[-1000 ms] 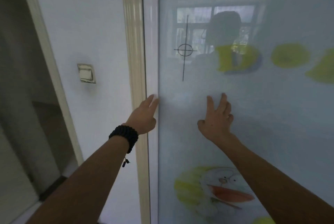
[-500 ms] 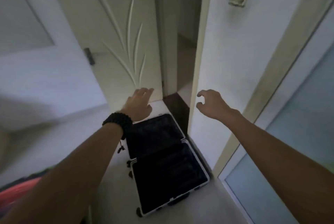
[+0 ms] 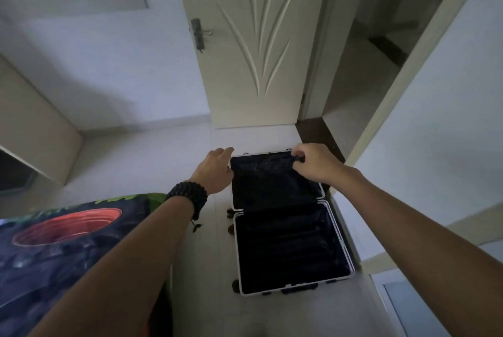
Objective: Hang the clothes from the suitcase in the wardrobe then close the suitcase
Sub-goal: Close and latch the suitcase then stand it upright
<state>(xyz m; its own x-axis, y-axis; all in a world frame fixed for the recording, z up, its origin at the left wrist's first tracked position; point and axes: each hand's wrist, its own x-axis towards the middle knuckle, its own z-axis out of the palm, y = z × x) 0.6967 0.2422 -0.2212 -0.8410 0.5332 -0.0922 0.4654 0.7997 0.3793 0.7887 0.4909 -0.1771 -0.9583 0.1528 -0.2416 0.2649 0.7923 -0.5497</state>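
Both forearms are bare from the lower edge of the view up to the wrists, with no sleeves showing on either. The left hand (image 3: 216, 170) has a thick black bracelet (image 3: 189, 196) round its wrist, made of braided or knotted cord in chunky rows. A short black cord end with a small knot or bead (image 3: 195, 226) hangs from its underside. The right hand (image 3: 317, 164) and its wrist wear nothing: no ring, watch or band shows.

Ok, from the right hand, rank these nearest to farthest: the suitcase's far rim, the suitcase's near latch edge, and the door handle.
From the right hand:
1. Suitcase's far rim, at its fingertips.
2. Door handle, up on the door, to the left.
3. Suitcase's near latch edge, at the bottom, closest to the person.
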